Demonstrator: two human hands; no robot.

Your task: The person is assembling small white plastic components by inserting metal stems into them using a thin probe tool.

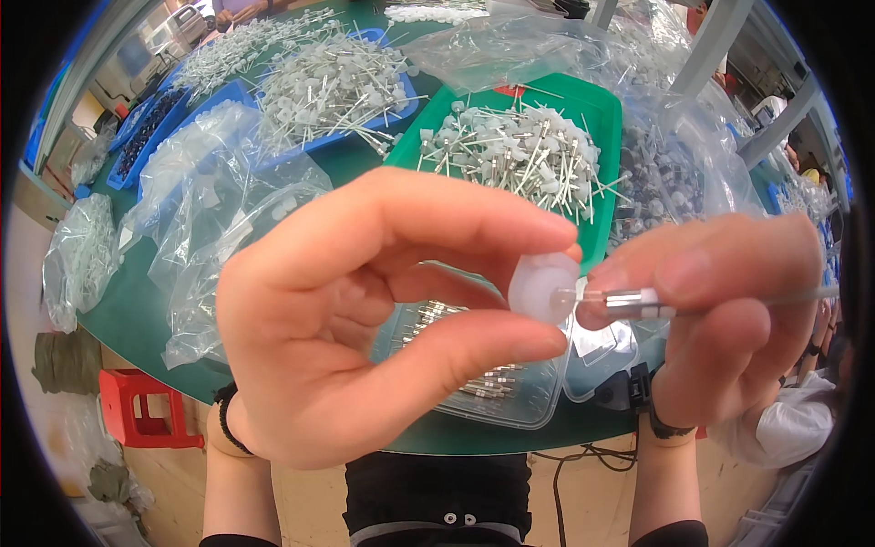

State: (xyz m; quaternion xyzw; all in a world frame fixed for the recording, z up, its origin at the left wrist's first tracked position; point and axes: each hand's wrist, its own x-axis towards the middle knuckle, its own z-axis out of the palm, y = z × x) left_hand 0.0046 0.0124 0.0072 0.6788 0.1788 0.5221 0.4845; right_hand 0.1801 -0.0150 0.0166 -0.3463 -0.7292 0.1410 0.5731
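Between thumb and forefinger, my left hand (310, 310) pinches a rounded, milky-white plastic cap (540, 290). My right hand (747, 292) grips a thin pale rod with a shiny metal sleeve (627, 301) and a white collar. The rod points left, its slim tip at the small opening in the cap's right side. How deep the tip sits in the cap, I cannot tell. Below my hands is a clear plastic box (538, 415) with many small metal-ended pieces, partly hidden by my left hand.
A green tray (609, 118) beyond my hands is heaped with capped rods. A blue tray (406, 100) with more stands to its left. Crumpled clear bags (205, 182) lie on both sides of the green table. A red stool (150, 410) stands on the floor at left.
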